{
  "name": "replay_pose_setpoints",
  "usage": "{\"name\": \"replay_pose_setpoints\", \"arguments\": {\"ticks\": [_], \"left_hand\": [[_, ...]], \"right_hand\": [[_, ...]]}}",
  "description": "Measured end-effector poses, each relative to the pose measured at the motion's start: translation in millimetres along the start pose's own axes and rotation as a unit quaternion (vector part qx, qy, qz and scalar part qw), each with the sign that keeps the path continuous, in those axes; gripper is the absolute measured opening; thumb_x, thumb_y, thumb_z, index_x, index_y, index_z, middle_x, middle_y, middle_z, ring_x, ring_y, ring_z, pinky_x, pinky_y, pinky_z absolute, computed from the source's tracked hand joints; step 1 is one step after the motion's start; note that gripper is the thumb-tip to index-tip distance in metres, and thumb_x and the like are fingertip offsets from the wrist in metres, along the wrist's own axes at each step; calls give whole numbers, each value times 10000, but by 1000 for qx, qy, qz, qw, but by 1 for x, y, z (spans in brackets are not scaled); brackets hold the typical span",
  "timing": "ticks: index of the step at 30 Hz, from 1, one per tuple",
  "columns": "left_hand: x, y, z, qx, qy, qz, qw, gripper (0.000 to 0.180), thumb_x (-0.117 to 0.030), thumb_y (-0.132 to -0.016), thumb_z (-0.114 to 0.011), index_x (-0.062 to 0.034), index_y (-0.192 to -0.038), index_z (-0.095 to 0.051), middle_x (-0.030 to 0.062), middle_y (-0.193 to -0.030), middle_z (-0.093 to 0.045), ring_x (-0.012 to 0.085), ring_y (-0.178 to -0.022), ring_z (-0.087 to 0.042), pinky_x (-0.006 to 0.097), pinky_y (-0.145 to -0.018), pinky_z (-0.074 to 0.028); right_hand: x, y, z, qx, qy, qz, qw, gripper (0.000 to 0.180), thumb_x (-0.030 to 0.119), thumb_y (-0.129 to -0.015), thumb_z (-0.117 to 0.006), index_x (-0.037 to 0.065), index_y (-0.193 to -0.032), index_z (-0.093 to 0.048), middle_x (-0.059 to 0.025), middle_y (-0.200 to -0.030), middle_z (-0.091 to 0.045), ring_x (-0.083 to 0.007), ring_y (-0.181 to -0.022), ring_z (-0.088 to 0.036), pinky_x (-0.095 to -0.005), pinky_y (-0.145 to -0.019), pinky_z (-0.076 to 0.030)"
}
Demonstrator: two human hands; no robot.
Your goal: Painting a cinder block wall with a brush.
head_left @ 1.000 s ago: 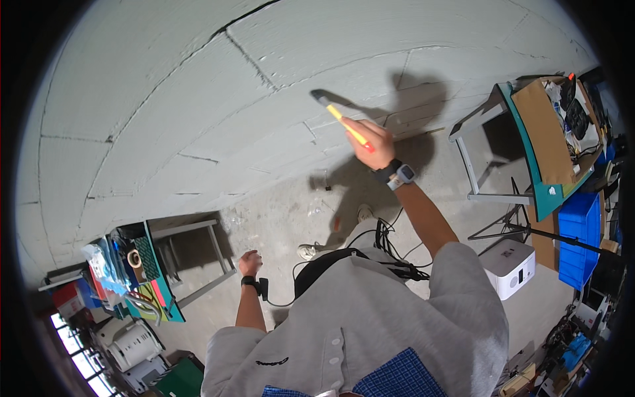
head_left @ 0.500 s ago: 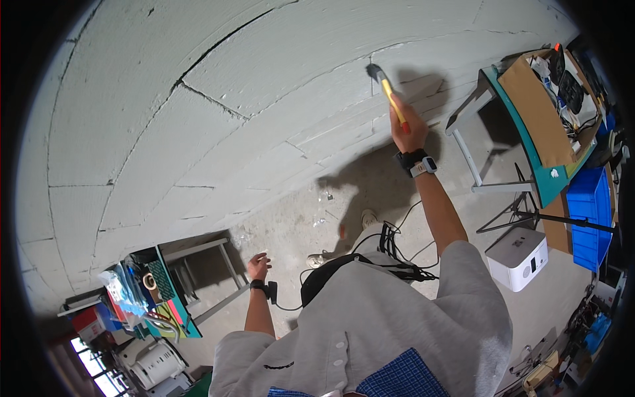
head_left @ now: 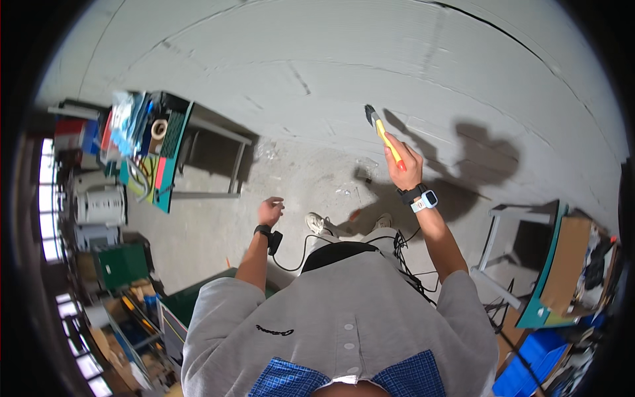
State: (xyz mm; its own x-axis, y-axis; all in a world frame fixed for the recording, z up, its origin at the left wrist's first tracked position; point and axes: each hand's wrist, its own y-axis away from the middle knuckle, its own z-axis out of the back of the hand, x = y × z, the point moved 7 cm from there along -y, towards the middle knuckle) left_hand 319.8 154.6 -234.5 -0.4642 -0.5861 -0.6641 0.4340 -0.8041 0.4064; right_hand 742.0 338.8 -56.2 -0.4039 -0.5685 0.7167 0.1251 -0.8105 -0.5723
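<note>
My right hand (head_left: 405, 164) grips a paintbrush (head_left: 385, 140) with a yellow handle, a red end and dark bristles. Its bristles point up toward the pale block wall (head_left: 344, 73). The brush's shadow falls on the wall to the right, apart from the bristles; I cannot tell for sure whether they touch it. Low on the left, my left hand (head_left: 270, 211) hangs with loosely bent fingers and nothing in it. A dark band is on each wrist, and the right one also carries a watch (head_left: 426, 200).
At left stands a green-topped table (head_left: 167, 178) loaded with a tape roll (head_left: 159, 129), plastic bags and cables. Another table (head_left: 539, 298) at right bears a cardboard box (head_left: 567, 264). A blue crate (head_left: 529, 364) sits below it. Black cables (head_left: 410, 264) hang by my legs.
My view has swung to the right, so both tables sit differently in the picture. The paintbrush, still in my right hand, appears lower along the wall. My left hand still hangs with nothing in it.
</note>
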Motion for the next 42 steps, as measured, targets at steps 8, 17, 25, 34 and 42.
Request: {"name": "replay_pose_setpoints", "arguments": {"ticks": [8, 17, 25, 34, 42], "left_hand": [[173, 59, 34, -32, 161, 239, 957, 315, -185, -888, -571, -57, -1143, -704, 109, -909, -751, 191, -677, -719, 295, -548, -527], [233, 46, 71, -20, 97, 229, 968, 256, -231, -948, -557, -83, -1090, -710, 85, -912, -734, 184, -708, -703, 310, -579, -529], [186, 13, 88, -32, 89, 168, 981, 282, -207, -929, -568, -19, -1080, -714, 142, -840, -739, 194, -653, -712, 317, -613, -579], [144, -16, 48, 31, 60, 103, 992, 277, -175, -892, -583, -16, -1078, -712, 143, -837, -740, 195, -647, -712, 305, -621, -584], [104, -26, 36, 60, -10, 75, 995, 281, -171, -879, -572, -24, -1070, -717, 146, -837, -742, 198, -656, -720, 307, -628, -587]], "right_hand": [[31, -33, -127, 93, -62, -18, 994, 367, 78, -904, -654, 112, -1268, -627, -141, -974, -716, -320, -851, -697, -385, -714, -549], [28, -54, -187, 27, -17, -29, 999, 461, 97, -923, -643, 108, -1374, -547, -132, -1082, -711, -321, -937, -695, -381, -790, -555], [0, -25, -139, -58, 10, -133, 989, 473, 85, -931, -628, 124, -1394, -536, -107, -1127, -716, -274, -1016, -704, -347, -853, -551], [15, -40, -127, -49, -13, -79, 996, 493, 69, -880, -695, 111, -1355, -572, -177, -1076, -711, -345, -911, -706, -359, -734, -566], [-43, 14, -13, -141, 58, -235, 960, 469, 114, -925, -644, 124, -1383, -544, -114, -1123, -718, -294, -971, -715, -347, -775, -571]]}}
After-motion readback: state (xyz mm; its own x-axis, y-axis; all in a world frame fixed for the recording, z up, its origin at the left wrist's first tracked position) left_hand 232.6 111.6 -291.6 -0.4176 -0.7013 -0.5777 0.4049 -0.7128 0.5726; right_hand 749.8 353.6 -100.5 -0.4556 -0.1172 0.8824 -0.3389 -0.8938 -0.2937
